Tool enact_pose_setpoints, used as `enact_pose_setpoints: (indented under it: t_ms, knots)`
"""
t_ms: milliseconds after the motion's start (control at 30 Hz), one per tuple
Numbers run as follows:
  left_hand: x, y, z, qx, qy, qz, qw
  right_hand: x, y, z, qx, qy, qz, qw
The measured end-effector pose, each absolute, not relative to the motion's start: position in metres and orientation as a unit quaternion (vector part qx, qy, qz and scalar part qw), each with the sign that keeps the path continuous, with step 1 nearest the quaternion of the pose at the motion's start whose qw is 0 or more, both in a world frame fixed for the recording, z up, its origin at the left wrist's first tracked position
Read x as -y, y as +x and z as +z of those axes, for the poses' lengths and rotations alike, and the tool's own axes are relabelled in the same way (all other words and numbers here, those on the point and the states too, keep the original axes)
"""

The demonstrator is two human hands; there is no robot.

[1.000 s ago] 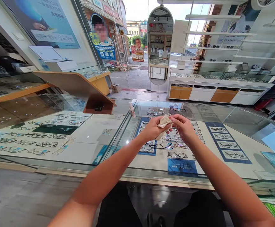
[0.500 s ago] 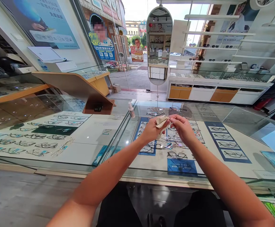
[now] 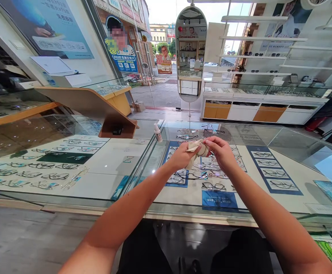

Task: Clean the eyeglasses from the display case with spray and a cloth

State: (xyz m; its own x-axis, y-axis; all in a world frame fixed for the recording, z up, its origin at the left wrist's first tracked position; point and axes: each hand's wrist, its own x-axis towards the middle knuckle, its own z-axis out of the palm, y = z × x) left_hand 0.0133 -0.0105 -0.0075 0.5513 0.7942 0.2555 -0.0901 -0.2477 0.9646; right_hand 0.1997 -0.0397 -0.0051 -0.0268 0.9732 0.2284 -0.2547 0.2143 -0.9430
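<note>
Over the glass counter, my left hand (image 3: 180, 156) is closed on a cream cleaning cloth (image 3: 193, 146), part of which hangs below the fingers. Close against it, my right hand (image 3: 222, 151) pinches the edge of what looks like a pair of glasses (image 3: 204, 151). Cloth and fingers cover most of the glasses; a rounded lens shape shows between the hands. A small white spray bottle (image 3: 158, 134) stands upright on the counter top, left of and beyond my hands.
Beneath the glass top (image 3: 143, 220), rows of spectacle frames (image 3: 214, 186) lie on display. A brown angled stand (image 3: 97, 104) sits on the counter at left. Beyond are an oval mirror (image 3: 191, 57), a white display cabinet (image 3: 244, 112) and wall shelves (image 3: 264, 39).
The cloth has spread out between my hands, and a rounded lens shape now shows beside it. My right hand's fingers have shifted slightly upward. The bottle stays in place.
</note>
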Motion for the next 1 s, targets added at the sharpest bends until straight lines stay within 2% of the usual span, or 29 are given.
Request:
enact_pose_setpoints:
  t_ms: [367, 733, 1000]
  knots:
    - [0.012, 0.011, -0.004, -0.258, 0.7, 0.352, 0.565, 0.04, 0.199, -0.003, 0.485, -0.372, 0.519, 0.597]
    - [0.011, 0.01, -0.004, -0.25, 0.703, 0.358, 0.562, 0.039, 0.202, -0.003, 0.488, -0.369, 0.511, 0.604]
    - [0.019, 0.013, 0.003, -0.241, 0.667, 0.347, 0.614, 0.041, 0.201, -0.003, 0.49, -0.368, 0.517, 0.598]
